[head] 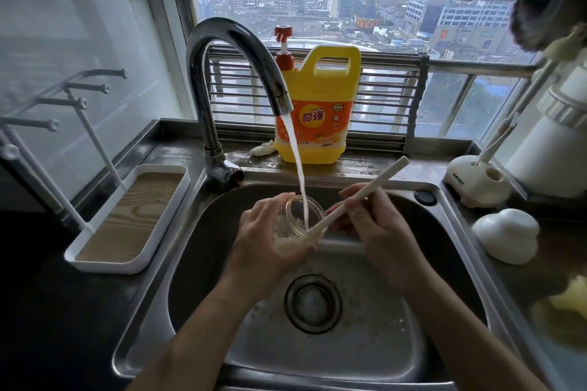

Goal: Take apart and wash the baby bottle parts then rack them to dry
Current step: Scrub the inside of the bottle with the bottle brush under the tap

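Mid-wash: left hand (270, 241) grips the clear glass bottle (300, 222), right hand (374, 225) holds the cream brush handle (359, 194) inside; racking remains.

A wide window (460, 19) overlooks city buildings in dull daylight. A glossy white wall (63, 25) meets the steel countertop (365, 165).

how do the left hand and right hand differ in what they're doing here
The left hand wraps round the clear bottle; the right hand grips the thin white brush handle. The left hand keeps its bottle mouth-up under the water stream; the right hand angles its handle down into that mouth. Both are over the sink, and each holds something.
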